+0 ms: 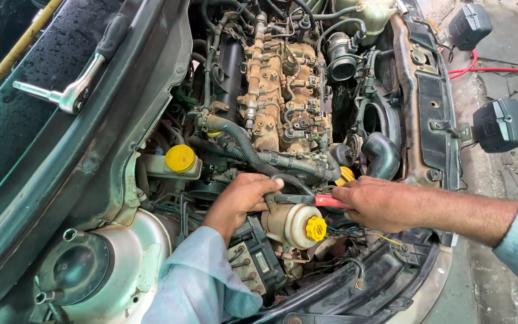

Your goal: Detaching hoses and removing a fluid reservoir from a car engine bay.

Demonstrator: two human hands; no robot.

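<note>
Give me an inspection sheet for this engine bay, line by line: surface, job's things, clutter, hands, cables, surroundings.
Surface: open engine bay, grimy, rust-coloured engine top.
Job's things: red-handled pliers held over a black hose; pale reservoir with yellow cap just below.
Clutter: ratchet wrench lying on the windscreen; second yellow-capped reservoir at the bay's side.
Hands: left hand on the hose by the plier jaws; right hand gripping the red handle.
Cables: loose thin wires under the right hand; red cable on the ground.
Surroundings: cracked paving; two black boxes hanging off the front panel.
</note>
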